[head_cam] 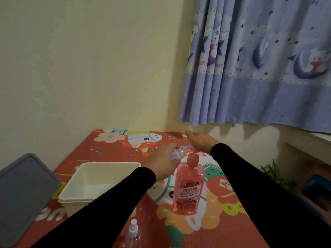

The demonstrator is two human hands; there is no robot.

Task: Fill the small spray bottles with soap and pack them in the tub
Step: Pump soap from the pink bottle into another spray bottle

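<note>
Two small spray bottles [177, 153] [133, 233], one pink soap bottle [188, 187], one white tub [100, 183], one grey lid [23, 196], two hands [162, 162] [200, 141].

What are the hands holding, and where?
The left hand grips a small clear spray bottle around its body. The right hand is open and holds nothing.

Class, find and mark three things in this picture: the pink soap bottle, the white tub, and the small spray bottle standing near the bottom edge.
pink soap bottle [188, 190], head view, on its front label.
white tub [75, 196], head view, on its near rim.
small spray bottle [133, 231], head view, on its white sprayer top.
</note>
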